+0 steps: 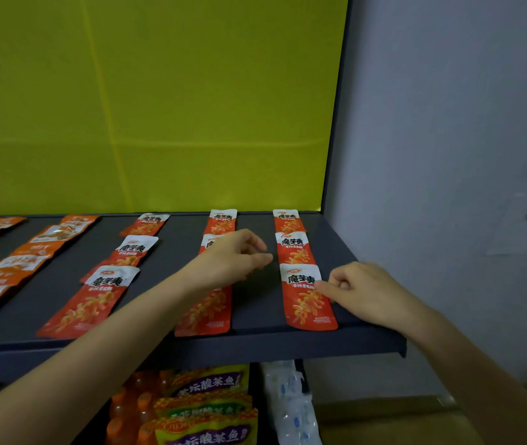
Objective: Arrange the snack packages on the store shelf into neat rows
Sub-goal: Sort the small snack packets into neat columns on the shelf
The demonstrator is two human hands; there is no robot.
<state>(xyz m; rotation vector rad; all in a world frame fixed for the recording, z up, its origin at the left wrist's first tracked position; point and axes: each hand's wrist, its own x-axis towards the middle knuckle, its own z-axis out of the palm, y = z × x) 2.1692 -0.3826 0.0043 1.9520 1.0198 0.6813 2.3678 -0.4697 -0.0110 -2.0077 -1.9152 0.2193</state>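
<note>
Head cam: R hand [368,293] at rightmost column, fingers curled, index tip on right edge of nearest red snack pkg [307,300], lying flat on shelf [255,303]; can't tell if pinching. L hand [235,256] hangs loosely curled, holding nothing, over mid-column pkgs [206,311], just left of that pkg.

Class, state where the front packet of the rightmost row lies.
Head view: the front packet lies at the front right corner of the shelf, beside the right hand, whose fingertips pinch its right edge.
</note>
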